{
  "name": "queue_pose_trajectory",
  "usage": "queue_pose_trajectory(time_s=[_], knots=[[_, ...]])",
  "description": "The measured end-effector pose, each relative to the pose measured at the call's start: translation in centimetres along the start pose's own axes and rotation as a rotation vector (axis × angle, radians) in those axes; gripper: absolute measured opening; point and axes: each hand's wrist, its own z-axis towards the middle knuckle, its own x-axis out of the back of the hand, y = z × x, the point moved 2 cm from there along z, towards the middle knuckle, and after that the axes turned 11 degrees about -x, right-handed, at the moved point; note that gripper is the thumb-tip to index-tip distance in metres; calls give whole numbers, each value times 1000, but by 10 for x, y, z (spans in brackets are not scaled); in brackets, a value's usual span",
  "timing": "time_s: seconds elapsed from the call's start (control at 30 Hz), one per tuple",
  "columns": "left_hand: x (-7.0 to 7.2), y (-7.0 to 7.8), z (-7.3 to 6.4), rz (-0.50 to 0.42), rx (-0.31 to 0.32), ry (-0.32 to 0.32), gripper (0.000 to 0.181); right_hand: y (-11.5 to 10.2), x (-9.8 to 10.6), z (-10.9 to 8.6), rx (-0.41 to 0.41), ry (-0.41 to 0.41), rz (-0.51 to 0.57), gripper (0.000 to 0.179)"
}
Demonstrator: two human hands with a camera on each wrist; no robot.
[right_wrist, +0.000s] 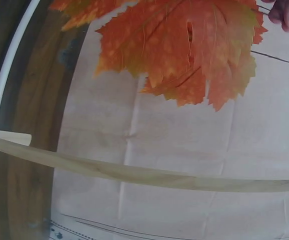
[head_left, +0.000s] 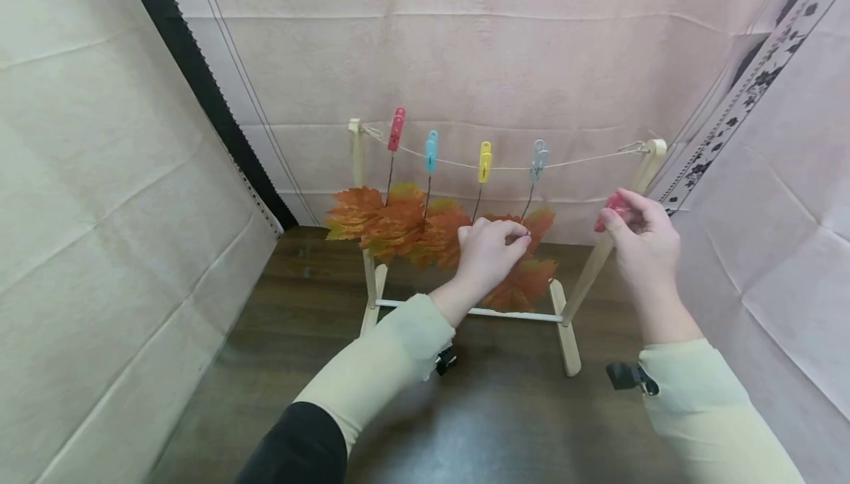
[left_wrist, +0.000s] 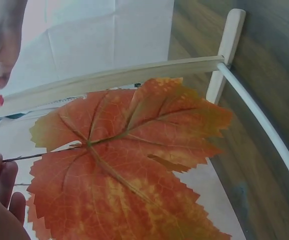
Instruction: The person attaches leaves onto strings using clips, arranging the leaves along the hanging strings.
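My left hand (head_left: 488, 248) pinches the thin stem (left_wrist: 27, 157) of an orange artificial maple leaf (left_wrist: 129, 165), which hangs below the fingers in front of the rack. To its right, near the rack's right post, my right hand (head_left: 649, 240) holds a red clothespin (head_left: 612, 212) between thumb and fingers. Along the string (head_left: 571, 162), a red clothespin (head_left: 396, 130), a blue clothespin (head_left: 432, 152), a yellow clothespin (head_left: 485, 162) and a pale grey-blue clothespin (head_left: 538, 161) hold up other orange leaves (head_left: 398, 226) by their stems. The left hand partly covers these leaves in the head view.
The string runs between the wooden rack's left post (head_left: 358, 163) and right post (head_left: 647, 167). A white crossbar (head_left: 511, 315) joins its feet low down. Under it lies a dark wooden tabletop (head_left: 292, 366); pale cloth walls (head_left: 465, 63) stand behind and on both sides.
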Motion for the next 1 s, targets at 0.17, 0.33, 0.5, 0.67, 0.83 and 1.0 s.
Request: queue_pose_trajectory(time_s=[0.17,0.33,0.5,0.67,0.83,1.0], knots=[[-1,3,4,-33,34,11,18,-5,-4,3,21,-41,-8,36],[-4,5,8,-94,88,38,20,-8,-7,5,40,-60,8,37],[-7,8,12,-87,99,52,21,-12,-8,7,54,-61,3,36],[-8,12,18,-11,67,56,22,-17,-6,11,52,-65,17,33],[-10,12,23,29,54,23,20,-24,-4,13,41,-82,39,31],[-14,12,28,-16,64,-22,22,-33,-3,16,49,-88,24,30]])
